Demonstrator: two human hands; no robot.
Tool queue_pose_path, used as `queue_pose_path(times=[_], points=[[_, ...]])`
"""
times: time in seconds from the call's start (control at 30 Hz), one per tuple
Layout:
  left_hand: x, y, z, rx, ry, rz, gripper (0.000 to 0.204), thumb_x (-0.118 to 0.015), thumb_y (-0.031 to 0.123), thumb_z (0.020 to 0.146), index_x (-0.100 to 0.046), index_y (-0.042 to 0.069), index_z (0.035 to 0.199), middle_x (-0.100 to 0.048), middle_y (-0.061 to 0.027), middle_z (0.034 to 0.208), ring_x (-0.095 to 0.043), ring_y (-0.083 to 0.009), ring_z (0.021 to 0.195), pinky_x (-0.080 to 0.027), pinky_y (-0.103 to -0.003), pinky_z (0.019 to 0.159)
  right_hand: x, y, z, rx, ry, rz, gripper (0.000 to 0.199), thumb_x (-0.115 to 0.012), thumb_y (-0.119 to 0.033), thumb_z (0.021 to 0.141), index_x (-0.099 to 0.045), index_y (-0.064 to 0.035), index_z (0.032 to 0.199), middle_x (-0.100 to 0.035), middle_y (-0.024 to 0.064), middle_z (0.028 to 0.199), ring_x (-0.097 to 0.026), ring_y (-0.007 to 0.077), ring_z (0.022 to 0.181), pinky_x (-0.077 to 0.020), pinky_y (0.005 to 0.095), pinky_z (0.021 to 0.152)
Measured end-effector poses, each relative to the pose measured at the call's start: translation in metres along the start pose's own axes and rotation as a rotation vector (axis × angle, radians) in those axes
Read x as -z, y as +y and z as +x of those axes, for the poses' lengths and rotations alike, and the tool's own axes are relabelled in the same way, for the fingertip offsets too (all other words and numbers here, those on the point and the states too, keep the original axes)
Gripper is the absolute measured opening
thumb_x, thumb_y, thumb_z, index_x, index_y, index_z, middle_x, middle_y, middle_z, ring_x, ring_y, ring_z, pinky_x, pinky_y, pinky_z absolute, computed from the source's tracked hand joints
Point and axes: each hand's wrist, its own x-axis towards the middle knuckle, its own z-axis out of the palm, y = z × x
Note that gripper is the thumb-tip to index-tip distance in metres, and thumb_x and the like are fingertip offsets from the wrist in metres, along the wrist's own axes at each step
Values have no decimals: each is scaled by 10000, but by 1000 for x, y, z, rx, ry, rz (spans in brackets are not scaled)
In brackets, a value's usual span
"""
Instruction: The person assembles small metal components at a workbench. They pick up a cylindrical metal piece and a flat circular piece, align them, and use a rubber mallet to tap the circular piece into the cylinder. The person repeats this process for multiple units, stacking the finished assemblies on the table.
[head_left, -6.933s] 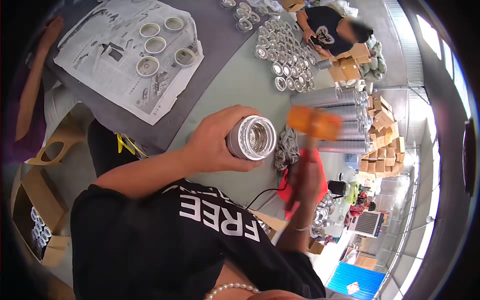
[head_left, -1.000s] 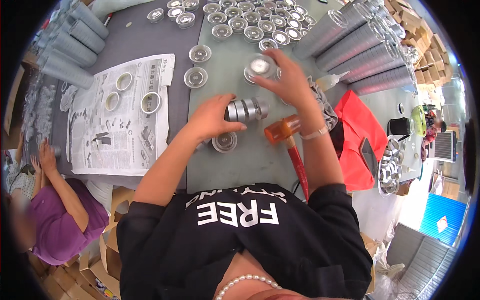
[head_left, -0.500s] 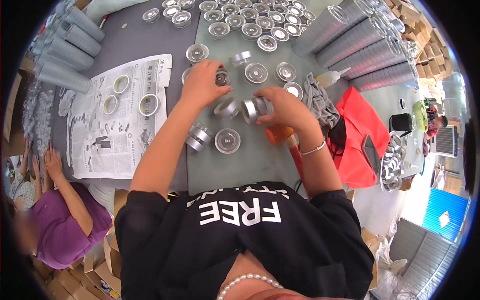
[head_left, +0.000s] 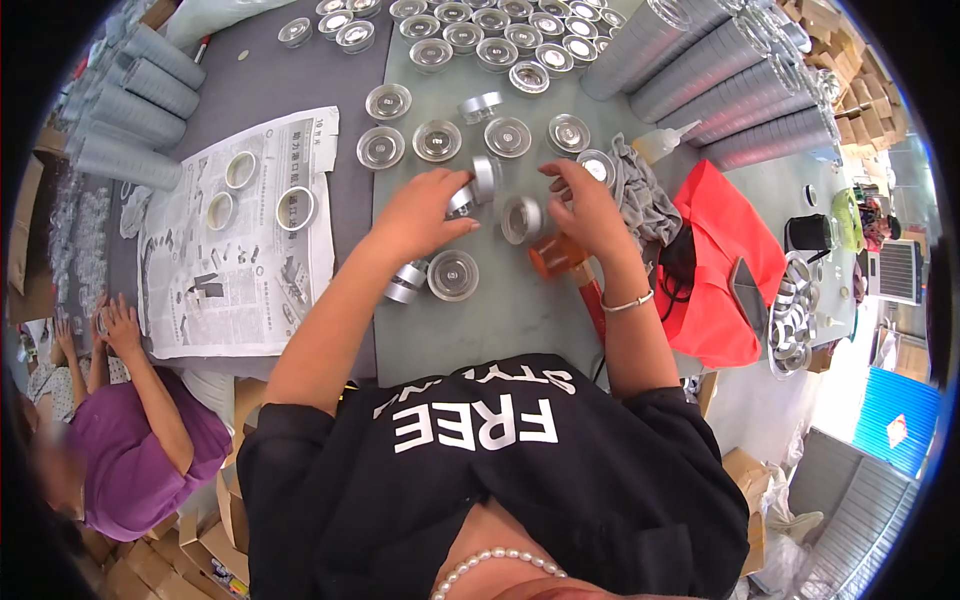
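My left hand [head_left: 422,212] is closed around a round silver tin [head_left: 461,200], partly hidden by the fingers. A second silver piece [head_left: 485,178] stands on edge against its fingertips. My right hand [head_left: 592,208] has its fingers curled but apart, with nothing visible between them. Just left of its thumb, a slightly blurred silver tin [head_left: 521,218] is tilted on its side. Beneath the right wrist lies a mallet [head_left: 556,257] with an amber head and red handle. By my left forearm are a tipped silver tin [head_left: 405,283] and a flat clear-topped tin [head_left: 453,274].
Several round tins [head_left: 437,141] sit beyond my hands, with rows of more behind. Tall silver stacks [head_left: 705,90] stand at right, near a grey rag [head_left: 645,190], a squeeze bottle [head_left: 660,143] and a red bag [head_left: 722,270]. White rings lie on newspaper [head_left: 240,290]; a co-worker [head_left: 150,440] sits left.
My left hand has let go of a tin farther back and come nearer, closing on another. My right hand has drawn away to the right from the silver pieces it was touching.
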Motion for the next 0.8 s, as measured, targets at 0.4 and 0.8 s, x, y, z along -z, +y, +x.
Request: queue_pose_path(times=[0.4, 0.8], points=[[-6, 18, 11, -43, 150, 265, 842, -906, 193, 750, -515, 124, 1493, -494, -149, 1451, -488, -364, 1356, -466, -469, 1111, -21, -37, -24, 140, -76, -191, 512, -806, -336, 865, -655, 6, 1214, -739, 209, 1043, -725, 370, 916, -572, 456, 835], [8, 19, 6, -218, 297, 167, 845, -855, 204, 792, -472, 125, 1541, -522, -167, 1470, -498, -381, 1373, -426, -470, 1148, -1, -35, -15, 2, 125, -570, 519, -750, -395, 912, -657, -16, 1254, -695, 196, 1168, -681, 382, 1110, -551, 476, 924]])
